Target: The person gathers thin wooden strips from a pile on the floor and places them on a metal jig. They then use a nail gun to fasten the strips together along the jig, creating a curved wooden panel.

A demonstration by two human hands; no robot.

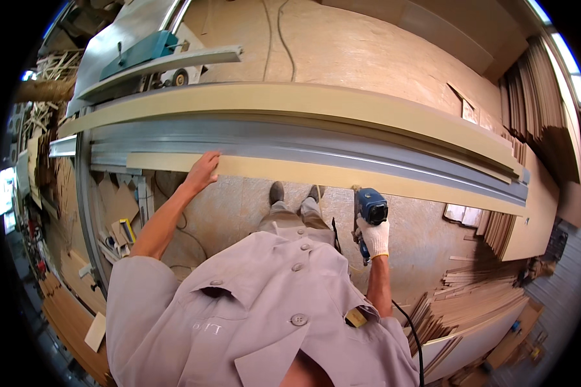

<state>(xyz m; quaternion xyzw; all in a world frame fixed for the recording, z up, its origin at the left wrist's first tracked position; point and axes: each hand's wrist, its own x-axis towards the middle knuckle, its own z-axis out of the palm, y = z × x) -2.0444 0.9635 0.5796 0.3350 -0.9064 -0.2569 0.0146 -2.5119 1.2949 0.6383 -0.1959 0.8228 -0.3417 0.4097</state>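
My bare left hand point(204, 169) grips a long, narrow cream board strip point(290, 171) near its left end, fingers over the top edge. The strip runs left to right along the near side of a grey metal sliding table point(265, 137). In a white glove, my right hand point(375, 237) is wrapped round the handle of a blue nail gun point(372, 205) with a black cap. Its nose is at the strip's near edge, right of the middle; whether it touches cannot be told. Across the metal table's far side lies a wider cream board point(290, 99).
A teal machine part point(139, 53) stands at the far left. Stacked boards point(541, 97) lean at the far right, with more thin boards point(468, 316) at the near right. A black hose point(412, 326) passes my right arm. Cables point(281, 39) cross the floor beyond the table.
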